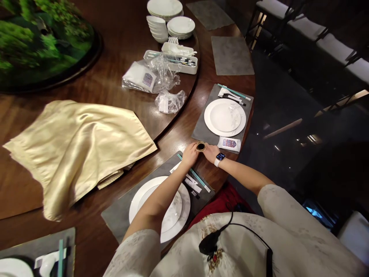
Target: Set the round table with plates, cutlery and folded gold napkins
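Note:
Both my left hand [190, 154] and my right hand [211, 152] are closed around a small round gold-rimmed item [201, 146] with a dark centre. I see it from above, over the bare wood between two place settings; its exact kind is unclear. My right wrist bears a watch [220, 157]. Below my left hand, teal-and-white chopsticks [198, 177] lie on a grey placemat [115, 215] beside stacked white plates [184, 215]. Just past my right hand is a white printed packet [230, 144], near another white plate [225, 117].
A gold satin cloth [86, 138] spreads over the turntable edge at left. Farther back are plastic-wrapped packets [141, 78], a white cutlery tray [187, 68], white bowls [157, 29] and plate stacks [181, 26]. A miniature garden [43, 46] stands upper left, chairs [308, 29] upper right.

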A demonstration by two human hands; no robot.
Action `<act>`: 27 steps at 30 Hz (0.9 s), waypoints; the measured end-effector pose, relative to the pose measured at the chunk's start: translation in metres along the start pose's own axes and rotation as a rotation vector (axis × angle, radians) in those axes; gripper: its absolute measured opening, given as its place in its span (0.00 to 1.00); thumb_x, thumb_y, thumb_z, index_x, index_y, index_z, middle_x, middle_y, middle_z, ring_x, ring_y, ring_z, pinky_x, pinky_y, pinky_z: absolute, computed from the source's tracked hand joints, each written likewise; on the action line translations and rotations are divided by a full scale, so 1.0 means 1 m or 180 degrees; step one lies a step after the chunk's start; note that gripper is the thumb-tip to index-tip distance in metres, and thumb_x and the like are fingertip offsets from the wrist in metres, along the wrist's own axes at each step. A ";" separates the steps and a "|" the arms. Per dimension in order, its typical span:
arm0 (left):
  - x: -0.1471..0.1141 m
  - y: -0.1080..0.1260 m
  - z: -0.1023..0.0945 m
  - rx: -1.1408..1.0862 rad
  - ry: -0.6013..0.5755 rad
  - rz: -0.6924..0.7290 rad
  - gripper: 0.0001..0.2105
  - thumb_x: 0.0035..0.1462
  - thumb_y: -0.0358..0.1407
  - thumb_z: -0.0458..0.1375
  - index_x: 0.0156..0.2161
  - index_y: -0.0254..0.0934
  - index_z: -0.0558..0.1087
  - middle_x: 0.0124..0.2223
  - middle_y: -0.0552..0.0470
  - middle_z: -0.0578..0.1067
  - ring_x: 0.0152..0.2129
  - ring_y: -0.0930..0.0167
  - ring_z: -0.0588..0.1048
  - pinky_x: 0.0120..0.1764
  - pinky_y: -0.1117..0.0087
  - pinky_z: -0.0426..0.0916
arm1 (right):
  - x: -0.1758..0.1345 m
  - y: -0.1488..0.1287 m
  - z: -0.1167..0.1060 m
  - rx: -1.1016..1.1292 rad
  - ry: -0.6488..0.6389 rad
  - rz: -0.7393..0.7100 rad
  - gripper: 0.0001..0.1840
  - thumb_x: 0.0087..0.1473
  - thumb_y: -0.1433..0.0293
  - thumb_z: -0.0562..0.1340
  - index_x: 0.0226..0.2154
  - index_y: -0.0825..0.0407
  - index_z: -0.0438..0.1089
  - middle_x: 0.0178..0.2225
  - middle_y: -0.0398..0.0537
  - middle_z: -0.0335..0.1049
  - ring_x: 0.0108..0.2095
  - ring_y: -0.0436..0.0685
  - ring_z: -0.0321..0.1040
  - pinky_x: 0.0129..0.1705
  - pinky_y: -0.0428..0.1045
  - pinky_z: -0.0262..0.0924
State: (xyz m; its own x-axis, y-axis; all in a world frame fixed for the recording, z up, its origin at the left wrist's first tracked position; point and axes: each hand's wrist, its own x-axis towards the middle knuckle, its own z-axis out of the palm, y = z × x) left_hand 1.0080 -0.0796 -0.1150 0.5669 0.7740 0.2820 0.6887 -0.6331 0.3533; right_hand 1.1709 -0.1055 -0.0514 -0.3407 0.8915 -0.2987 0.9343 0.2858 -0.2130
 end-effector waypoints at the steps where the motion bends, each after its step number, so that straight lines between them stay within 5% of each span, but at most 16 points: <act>1: -0.001 0.000 0.000 0.0075 0.0023 -0.0018 0.12 0.66 0.31 0.49 0.44 0.32 0.76 0.41 0.40 0.79 0.42 0.63 0.76 0.47 0.61 0.71 | -0.001 0.002 0.001 0.0095 0.0036 -0.0050 0.23 0.68 0.73 0.42 0.52 0.54 0.69 0.51 0.61 0.69 0.43 0.60 0.73 0.44 0.54 0.66; 5: -0.002 0.003 -0.002 0.0349 -0.0025 0.0056 0.12 0.66 0.33 0.51 0.38 0.34 0.77 0.37 0.42 0.78 0.38 0.63 0.75 0.43 0.63 0.70 | 0.002 0.021 0.002 0.0633 0.0451 0.0182 0.17 0.65 0.67 0.55 0.53 0.55 0.66 0.51 0.59 0.68 0.46 0.60 0.70 0.46 0.53 0.65; 7: 0.000 0.006 -0.007 0.0384 -0.0162 0.0072 0.11 0.66 0.34 0.52 0.38 0.35 0.77 0.37 0.42 0.78 0.37 0.62 0.75 0.41 0.62 0.70 | 0.012 0.034 0.000 0.0993 0.0563 0.0201 0.23 0.57 0.68 0.63 0.54 0.56 0.64 0.52 0.59 0.67 0.49 0.59 0.68 0.49 0.53 0.64; 11: 0.000 0.016 -0.031 0.0351 -0.0291 0.0092 0.10 0.66 0.31 0.53 0.36 0.35 0.76 0.37 0.43 0.78 0.39 0.64 0.75 0.39 0.64 0.70 | 0.035 0.047 -0.010 0.1785 0.0123 -0.0869 0.25 0.48 0.71 0.68 0.50 0.57 0.68 0.50 0.57 0.70 0.52 0.59 0.67 0.55 0.54 0.61; 14: -0.004 0.025 -0.075 0.0160 -0.0050 0.0222 0.09 0.66 0.33 0.53 0.38 0.36 0.76 0.41 0.44 0.77 0.41 0.66 0.74 0.43 0.65 0.71 | 0.037 0.037 -0.025 0.2404 0.0003 -0.1315 0.19 0.49 0.67 0.68 0.44 0.57 0.71 0.46 0.54 0.73 0.49 0.59 0.69 0.55 0.54 0.61; 22: -0.026 0.081 -0.232 -0.0063 0.0491 0.0003 0.12 0.67 0.43 0.53 0.43 0.41 0.76 0.46 0.47 0.74 0.42 0.69 0.75 0.44 0.68 0.73 | -0.010 -0.031 -0.095 0.3115 0.0789 -0.2189 0.25 0.50 0.54 0.68 0.43 0.51 0.66 0.39 0.44 0.69 0.39 0.54 0.68 0.45 0.50 0.63; 27: -0.046 0.108 -0.275 0.0151 0.0618 -0.0243 0.15 0.67 0.48 0.51 0.45 0.44 0.76 0.44 0.47 0.76 0.41 0.68 0.77 0.43 0.67 0.74 | -0.022 -0.068 -0.123 0.3107 0.1119 -0.2524 0.31 0.46 0.45 0.69 0.42 0.49 0.64 0.35 0.42 0.67 0.36 0.53 0.66 0.42 0.50 0.63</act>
State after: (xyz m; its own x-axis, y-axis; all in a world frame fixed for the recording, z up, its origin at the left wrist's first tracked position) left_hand 0.9323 -0.1821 0.1552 0.4176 0.8035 0.4243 0.7494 -0.5686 0.3393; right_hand 1.1273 -0.1018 0.0839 -0.5764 0.6853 0.4451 -0.0185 0.5337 -0.8455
